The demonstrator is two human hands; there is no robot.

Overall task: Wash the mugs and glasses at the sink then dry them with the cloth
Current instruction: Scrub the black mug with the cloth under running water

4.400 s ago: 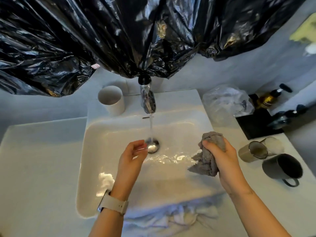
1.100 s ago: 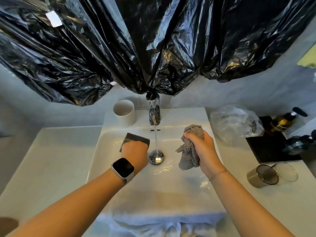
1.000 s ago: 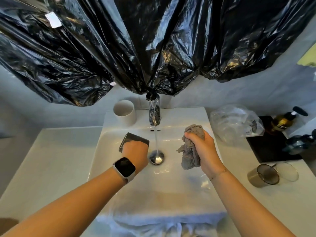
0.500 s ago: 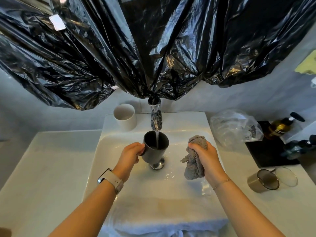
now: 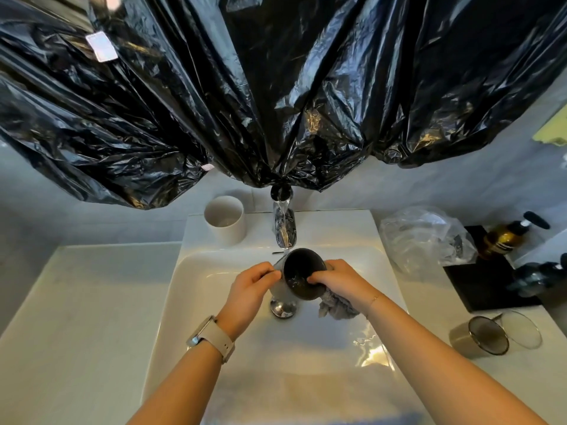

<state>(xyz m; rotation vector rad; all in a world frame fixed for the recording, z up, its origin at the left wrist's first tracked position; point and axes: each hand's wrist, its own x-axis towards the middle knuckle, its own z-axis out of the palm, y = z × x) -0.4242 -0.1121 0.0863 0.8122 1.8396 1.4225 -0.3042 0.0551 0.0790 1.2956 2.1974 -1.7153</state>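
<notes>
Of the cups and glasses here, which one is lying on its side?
The glass on the counter right of the sink, its mouth turned toward the camera. The white cup by the tap stands upright, and both hands hold the dark mug tilted.

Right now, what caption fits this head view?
Left hand steadies dark mug under running tap; right hand scrubs inside with grey cloth.

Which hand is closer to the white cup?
Left. The left hand holds the dark mug on the white cup's side; the right hand is beyond the mug.
</notes>
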